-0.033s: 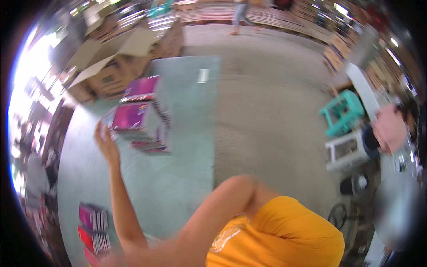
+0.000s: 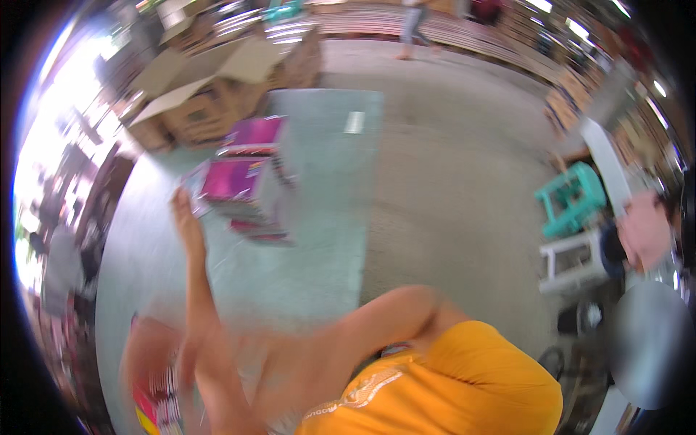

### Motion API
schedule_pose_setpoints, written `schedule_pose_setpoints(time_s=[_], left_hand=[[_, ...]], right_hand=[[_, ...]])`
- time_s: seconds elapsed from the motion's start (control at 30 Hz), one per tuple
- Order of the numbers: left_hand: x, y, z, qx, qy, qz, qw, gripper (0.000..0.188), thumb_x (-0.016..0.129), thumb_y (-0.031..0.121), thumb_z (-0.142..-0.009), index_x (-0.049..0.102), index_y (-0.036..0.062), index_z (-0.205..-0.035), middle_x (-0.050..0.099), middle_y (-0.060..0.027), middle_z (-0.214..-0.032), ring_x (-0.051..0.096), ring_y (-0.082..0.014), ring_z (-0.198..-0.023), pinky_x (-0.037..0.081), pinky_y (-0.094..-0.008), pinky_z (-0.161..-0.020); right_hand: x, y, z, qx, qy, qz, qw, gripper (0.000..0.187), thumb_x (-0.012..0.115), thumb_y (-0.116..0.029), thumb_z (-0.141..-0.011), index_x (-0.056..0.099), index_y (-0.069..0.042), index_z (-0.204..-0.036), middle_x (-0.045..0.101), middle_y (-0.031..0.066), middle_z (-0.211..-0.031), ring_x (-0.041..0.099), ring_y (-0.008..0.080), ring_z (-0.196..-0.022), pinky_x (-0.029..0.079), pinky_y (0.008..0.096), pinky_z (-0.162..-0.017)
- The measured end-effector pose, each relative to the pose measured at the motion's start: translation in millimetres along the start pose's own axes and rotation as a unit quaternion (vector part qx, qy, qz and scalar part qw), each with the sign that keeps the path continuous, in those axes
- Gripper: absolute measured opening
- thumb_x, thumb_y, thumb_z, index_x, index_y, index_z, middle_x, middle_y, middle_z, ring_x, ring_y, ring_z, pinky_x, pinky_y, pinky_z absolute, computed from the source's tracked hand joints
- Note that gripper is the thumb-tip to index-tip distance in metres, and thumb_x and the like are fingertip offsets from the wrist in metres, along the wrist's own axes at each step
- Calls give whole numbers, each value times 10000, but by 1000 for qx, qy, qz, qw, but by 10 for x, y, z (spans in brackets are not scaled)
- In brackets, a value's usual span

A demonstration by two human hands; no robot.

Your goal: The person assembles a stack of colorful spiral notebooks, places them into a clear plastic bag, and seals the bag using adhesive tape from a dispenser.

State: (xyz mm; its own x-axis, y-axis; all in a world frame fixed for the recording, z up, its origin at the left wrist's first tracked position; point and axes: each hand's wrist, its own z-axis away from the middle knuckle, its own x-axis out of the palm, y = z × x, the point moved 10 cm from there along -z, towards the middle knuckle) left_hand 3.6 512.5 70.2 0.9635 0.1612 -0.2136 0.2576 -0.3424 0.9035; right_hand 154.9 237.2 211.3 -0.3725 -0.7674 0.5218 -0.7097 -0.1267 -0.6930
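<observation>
The left hand stretched forward, fingers spread open, touching a stack of pink boxes; the right hand was unseen.

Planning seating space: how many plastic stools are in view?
2: a teal stool at the right on the floor, and a white stool just below it. Others may be hidden in the clutter behind.

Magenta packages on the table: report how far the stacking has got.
Done: a pile of magenta packages already stands on the pale green table.
In hand: the left hand is raised at the pile's left edge, at or very close to it; contact is too blurred to tell.
Left: more bright packages lie at the lower left. The right hand is not visible; only a blurred arm crosses the frame.
</observation>
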Motion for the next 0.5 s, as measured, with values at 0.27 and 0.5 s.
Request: schedule_pose_setpoints(time_s=[0.27, 0.5], left_hand=[[682, -984, -158, -303, -206, 317, 875, 874, 367, 741, -793, 412, 42, -1315, 510, -146, -1256, 483, -238, -1133, 358, -357, -956], [1288, -109, 448, -320, -195, 398, 837, 719, 349, 657, -860, 508, 50, -1211, 576, -96, -1148, 509, -206, -1065, 403, -363, -921]], right_hand=[[-2617, 628, 276, 55, 431, 39, 900, 829, 468, -656, -819, 299, -52, -1362, 406, 95, -1340, 376, 242, -1240, 354, 410, -1008], [-2873, 496, 281, 0, 477, 38, 878, 813, 442, -708, -792, 361, -117, -1344, 424, 97, -1332, 365, 288, -1245, 292, 544, -987]])
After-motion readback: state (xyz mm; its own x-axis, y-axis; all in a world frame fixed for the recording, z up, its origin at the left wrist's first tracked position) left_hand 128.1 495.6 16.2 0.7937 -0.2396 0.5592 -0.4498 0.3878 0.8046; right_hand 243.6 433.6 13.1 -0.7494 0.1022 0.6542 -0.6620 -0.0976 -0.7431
